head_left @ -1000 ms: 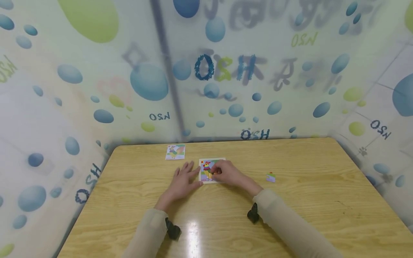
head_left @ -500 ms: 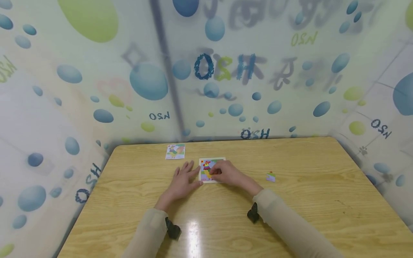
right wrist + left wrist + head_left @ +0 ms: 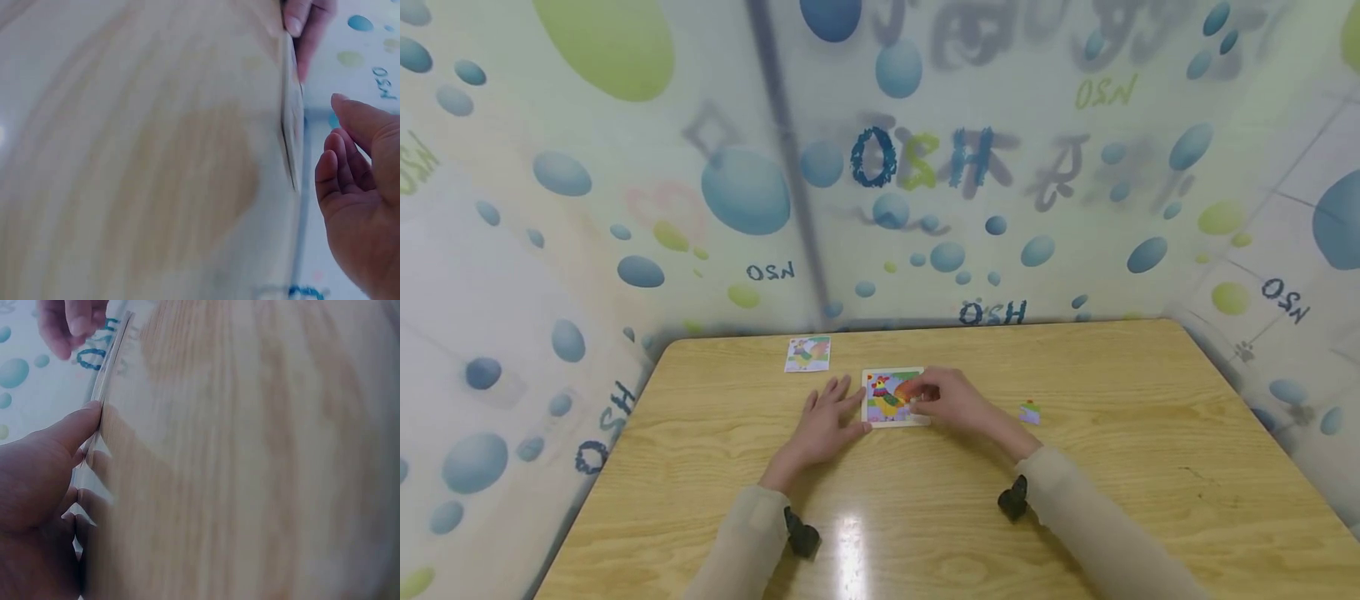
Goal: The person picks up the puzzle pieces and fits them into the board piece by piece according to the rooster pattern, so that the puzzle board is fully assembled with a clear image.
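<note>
A small square jigsaw puzzle (image 3: 883, 408) with a colourful rooster lies in its pale frame on the wooden table. My left hand (image 3: 824, 422) rests at its left side, fingers spread and straight. The thumb (image 3: 80, 428) touches the frame's near edge in the left wrist view. Just over the puzzle's right part hovers my right hand (image 3: 953, 398), its fingers loosely bent. Nothing shows between those fingers (image 3: 334, 164) in the right wrist view. This hand hides the puzzle's right side from the head camera. One loose jigsaw piece (image 3: 1030, 412), green and lilac, lies to the right.
Behind the left hand, near the table's back edge, lies a square picture card (image 3: 807, 354) showing a paler rooster. The wooden table (image 3: 1120, 467) meets a patterned wall covering (image 3: 1037, 292) at the back and sides.
My right hand has lifted and drawn back to the right from the puzzle's middle, uncovering more of the rooster. The fingers have loosened. My left hand has stayed put.
</note>
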A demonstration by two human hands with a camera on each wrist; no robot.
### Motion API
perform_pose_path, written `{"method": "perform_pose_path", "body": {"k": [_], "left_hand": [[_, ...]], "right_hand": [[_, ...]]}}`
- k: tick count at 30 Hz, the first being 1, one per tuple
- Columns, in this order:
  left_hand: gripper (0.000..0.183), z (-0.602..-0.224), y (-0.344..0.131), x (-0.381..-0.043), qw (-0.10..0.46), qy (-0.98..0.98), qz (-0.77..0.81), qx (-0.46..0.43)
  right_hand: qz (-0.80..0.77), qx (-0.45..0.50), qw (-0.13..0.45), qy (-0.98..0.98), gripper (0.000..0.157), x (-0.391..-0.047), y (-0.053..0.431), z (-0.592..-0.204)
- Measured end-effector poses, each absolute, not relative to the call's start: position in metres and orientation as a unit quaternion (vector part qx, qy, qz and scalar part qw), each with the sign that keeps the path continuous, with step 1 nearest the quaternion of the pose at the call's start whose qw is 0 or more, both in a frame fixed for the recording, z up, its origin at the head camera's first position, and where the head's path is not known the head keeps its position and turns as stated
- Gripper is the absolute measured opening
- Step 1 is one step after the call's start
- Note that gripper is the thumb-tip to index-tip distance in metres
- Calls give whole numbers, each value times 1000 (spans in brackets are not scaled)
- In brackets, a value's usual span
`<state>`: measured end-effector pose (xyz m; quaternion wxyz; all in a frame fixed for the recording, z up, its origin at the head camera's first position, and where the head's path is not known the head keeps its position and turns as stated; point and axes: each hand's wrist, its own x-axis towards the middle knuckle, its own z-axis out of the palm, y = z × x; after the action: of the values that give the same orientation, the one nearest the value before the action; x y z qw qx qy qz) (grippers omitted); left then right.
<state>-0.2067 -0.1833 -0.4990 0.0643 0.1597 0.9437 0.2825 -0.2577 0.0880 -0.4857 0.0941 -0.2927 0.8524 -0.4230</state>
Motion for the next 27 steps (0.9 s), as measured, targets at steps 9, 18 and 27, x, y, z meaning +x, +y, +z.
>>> {"method": "perform_pose_path", "body": {"k": [9,18,27], "left_hand": [[66,-499,-183,-207,68,942,285,161],[66,-499,-183,-207,67,942,288,159],[66,-499,-183,-206,69,942,288,157]], "right_hand": [[-423,-266,73,863,24,-253,146,-475],[-418,-217,54,881,25,-248,193,-480],[-413,-189,48,890,25,-244,229,-481]]}}
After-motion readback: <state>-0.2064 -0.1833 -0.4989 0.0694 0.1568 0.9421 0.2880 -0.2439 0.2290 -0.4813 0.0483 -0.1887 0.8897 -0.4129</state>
